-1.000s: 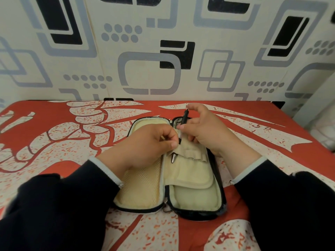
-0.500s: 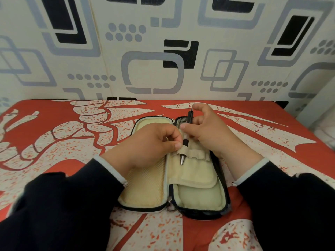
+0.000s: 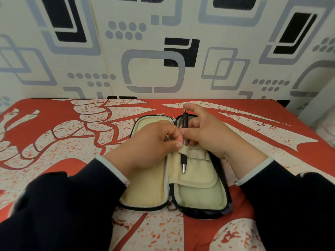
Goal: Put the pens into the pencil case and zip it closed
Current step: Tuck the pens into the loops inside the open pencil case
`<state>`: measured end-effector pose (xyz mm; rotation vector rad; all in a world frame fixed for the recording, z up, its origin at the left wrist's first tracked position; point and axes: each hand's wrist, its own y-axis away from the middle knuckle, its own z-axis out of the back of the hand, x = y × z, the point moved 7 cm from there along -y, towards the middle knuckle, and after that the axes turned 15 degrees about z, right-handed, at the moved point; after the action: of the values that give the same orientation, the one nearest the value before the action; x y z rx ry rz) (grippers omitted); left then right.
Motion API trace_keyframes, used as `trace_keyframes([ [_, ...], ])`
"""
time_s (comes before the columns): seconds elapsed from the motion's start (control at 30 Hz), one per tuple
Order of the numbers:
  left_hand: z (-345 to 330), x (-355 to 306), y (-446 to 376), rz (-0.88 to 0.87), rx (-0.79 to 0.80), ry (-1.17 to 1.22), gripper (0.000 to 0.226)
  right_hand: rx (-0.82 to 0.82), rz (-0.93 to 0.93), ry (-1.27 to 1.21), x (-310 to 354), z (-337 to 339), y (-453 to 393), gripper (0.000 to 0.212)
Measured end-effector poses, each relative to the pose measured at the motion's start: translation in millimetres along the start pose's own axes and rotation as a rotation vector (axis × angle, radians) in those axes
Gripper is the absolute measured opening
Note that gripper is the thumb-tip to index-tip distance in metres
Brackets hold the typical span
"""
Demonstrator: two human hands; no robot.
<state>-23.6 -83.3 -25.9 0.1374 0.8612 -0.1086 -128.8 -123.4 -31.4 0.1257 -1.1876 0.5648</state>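
A black pencil case [image 3: 199, 200] with a cream lining lies open flat in front of me on the red and white cloth. A black pen [image 3: 184, 160] with a silver tip runs through an elastic loop on the case's inner flap, tip toward me. My right hand [image 3: 204, 131] grips the pen's upper part between thumb and fingers. My left hand [image 3: 148, 144] pinches the elastic loop strip beside the pen and covers the upper part of the case's left half. No other pens are visible.
The red and white patterned cloth [image 3: 63, 134] covers the whole surface. A wall [image 3: 163, 48] with grey and black shapes rises directly behind it. My dark sleeves fill the lower corners. A metal zipper pull [image 3: 171, 205] lies at the case's near hinge.
The pen has slid further through the loop toward me, so more of its tip end shows below the elastic. Both hands stay in nearly the same place.
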Motion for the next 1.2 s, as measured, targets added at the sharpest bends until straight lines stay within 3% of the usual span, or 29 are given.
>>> trace_keyframes([
  [0.2, 0, 2, -1, 0.013, 0.011, 0.019, 0.02, 0.007, -0.057, -0.13, -3, -1, 1, 0.072],
  [0.37, 0, 3, -1, 0.023, 0.021, 0.036, 0.018, -0.05, -0.131, -0.234, -7, -1, -1, 0.05],
  [0.47, 0, 2, 0, 0.034, 0.03, 0.049, 0.018, -0.042, -0.169, -0.274, -10, -1, 0, 0.049],
  [0.93, 0, 3, 0, 0.067, 0.015, 0.056, 0.01, 0.044, -0.131, -0.207, -8, 1, 5, 0.064],
  [1.2, -2, 3, -1, 0.072, 0.018, 0.06, 0.014, 0.034, -0.078, 0.117, -7, 8, 4, 0.048],
])
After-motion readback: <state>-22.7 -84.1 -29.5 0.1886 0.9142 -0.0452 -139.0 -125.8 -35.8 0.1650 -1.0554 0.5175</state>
